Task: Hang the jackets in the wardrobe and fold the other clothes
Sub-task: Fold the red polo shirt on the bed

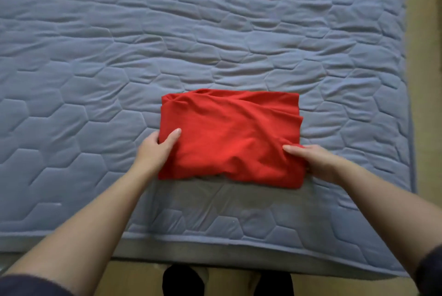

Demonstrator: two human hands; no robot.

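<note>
Seen from the head camera looking down, a folded red garment [229,138] lies as a rumpled rectangle on a blue quilted bed [215,32], near the bed's front edge and right of its middle. The left hand [155,149] grips the garment's left edge, thumb on top of the cloth and fingers curled beneath it. The right hand [315,161] pinches the garment's front right corner, thumb on top and the other fingers hidden under the fabric. Both bare forearms reach across the bed's front edge. Pale wooden floor [425,80] shows past the bed's right side.
</note>
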